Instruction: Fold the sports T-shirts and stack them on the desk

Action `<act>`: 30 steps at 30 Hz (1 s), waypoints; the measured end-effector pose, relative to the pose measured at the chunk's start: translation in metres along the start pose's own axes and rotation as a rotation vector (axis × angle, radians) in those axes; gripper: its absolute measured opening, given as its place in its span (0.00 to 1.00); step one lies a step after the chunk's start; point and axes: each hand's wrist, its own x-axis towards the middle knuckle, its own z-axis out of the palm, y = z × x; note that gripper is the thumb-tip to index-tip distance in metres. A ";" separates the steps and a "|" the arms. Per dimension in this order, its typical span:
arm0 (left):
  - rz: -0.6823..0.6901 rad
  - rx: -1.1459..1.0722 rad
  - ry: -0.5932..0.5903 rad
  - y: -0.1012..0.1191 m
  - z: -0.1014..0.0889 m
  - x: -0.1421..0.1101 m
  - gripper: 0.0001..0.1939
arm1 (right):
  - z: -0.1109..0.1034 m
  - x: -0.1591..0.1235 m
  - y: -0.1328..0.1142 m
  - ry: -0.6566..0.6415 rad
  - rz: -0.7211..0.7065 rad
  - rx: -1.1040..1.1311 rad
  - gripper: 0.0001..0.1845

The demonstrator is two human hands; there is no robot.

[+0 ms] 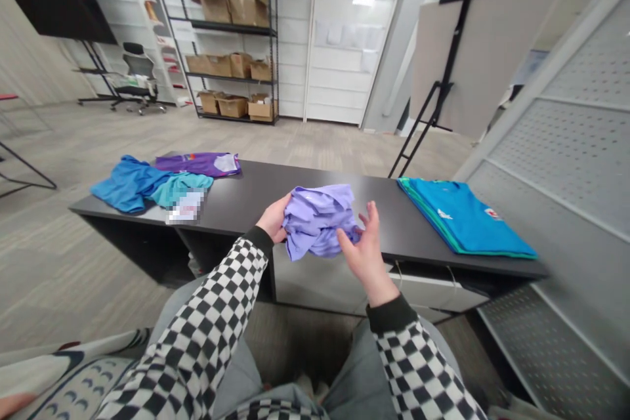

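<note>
A crumpled lavender garment (319,220) is held up over the front edge of the dark tabletop. My left hand (275,218) is closed on its left side, the fingers partly hidden behind the fabric. At the right side of the bundle is my right hand (365,246), its fingers spread apart and its thumb over the cloth. Whether that thumb presses on the fabric I cannot tell. The garment is bunched in loose folds, so its exact kind does not show.
On the table (256,190), a blue garment (130,184), a teal garment (184,185) and a purple garment (197,163) lie at left, near a blurred-out card (187,207). Folded blue and green shirts (462,213) are stacked at right. A perforated panel (581,144) stands beside them.
</note>
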 end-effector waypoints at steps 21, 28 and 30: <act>0.072 -0.286 0.011 -0.009 -0.013 0.017 0.19 | 0.058 0.069 0.009 -0.268 0.211 -0.571 0.22; 0.153 0.060 0.288 0.035 -0.052 0.057 0.06 | 0.006 0.084 0.038 -0.246 0.333 -0.745 0.23; 0.139 0.112 0.306 0.056 -0.074 0.069 0.03 | -0.005 0.089 0.047 -0.274 0.341 -0.805 0.21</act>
